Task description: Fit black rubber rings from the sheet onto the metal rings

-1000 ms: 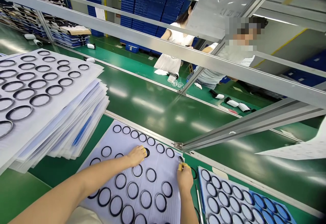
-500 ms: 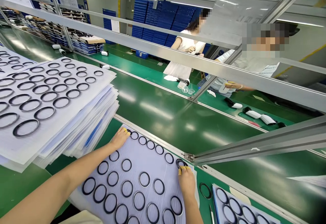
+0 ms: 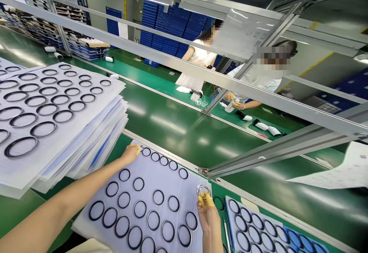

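Observation:
A translucent sheet [image 3: 169, 172] lies before me with many thin black rings laid out on it, such as this black ring [image 3: 158, 197]. At the sheet's far left corner my left hand [image 3: 131, 155], in yellow finger cots, pinches a ring [image 3: 140, 149] at the end of the back row. My right hand [image 3: 207, 212], also wearing yellow finger cots, grips a few rings [image 3: 203, 189] over the sheet's right edge. Their silvery edges show above the fingertips; how many are held cannot be told.
A tall stack of sheets [image 3: 86, 138] topped with rings stands left. Right of my sheet are a loose ring [image 3: 219, 203], a slim pen-like tool [image 3: 226, 232] and another ring-covered sheet [image 3: 250, 218]. Metal frame bars [image 3: 247, 161] cross ahead. Two people work beyond the green belt [image 3: 161, 119].
The view has turned slightly right. My right hand has tilted its rings, so their silvery sides show more. My left hand stays at the far left corner of the sheet.

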Available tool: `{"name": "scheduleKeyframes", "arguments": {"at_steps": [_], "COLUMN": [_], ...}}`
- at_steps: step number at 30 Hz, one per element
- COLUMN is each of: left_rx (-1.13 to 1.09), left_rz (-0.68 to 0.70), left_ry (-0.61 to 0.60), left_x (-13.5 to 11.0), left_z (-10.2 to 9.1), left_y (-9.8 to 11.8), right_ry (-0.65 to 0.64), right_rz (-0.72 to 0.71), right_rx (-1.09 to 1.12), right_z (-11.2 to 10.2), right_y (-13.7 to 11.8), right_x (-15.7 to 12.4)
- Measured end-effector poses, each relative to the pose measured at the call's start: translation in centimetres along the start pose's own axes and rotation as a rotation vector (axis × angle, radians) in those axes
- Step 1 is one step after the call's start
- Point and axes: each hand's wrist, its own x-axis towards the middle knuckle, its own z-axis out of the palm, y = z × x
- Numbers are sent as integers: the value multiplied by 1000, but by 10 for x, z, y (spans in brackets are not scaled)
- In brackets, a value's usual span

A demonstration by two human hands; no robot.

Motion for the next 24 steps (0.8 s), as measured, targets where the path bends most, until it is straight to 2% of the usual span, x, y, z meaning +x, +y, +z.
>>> {"name": "scheduleKeyframes", "arguments": {"at_steps": [3,7,9,11,14,19,24], "left_rx": [-226,-526,-632,-707,-789,-859,-827], "left_rz": [53,122,124,115,91,92,97], "left_ry": [-197,-577,-730,-822,-840,-759,-658], "left_x": [-33,-96,-123,-143,-159,-179,-199], "left_z": [-5,-3,-1,-1,-4,-6,-4], "left_y": [29,68,81,87,88,87,88], "right_ry": [-122,-281,-360,-431,-515,-616,-613], "right_rz": [78,185,217,238,258,282,315], "right_rx": [180,346,403,445,479,496,503], "right_z": [15,51,68,80,89,98,109], "right_y": [-2,-9,-16,-23,-30,-30,-27], "right_x": [-52,-121,-150,-175,-204,-236,-255]}}
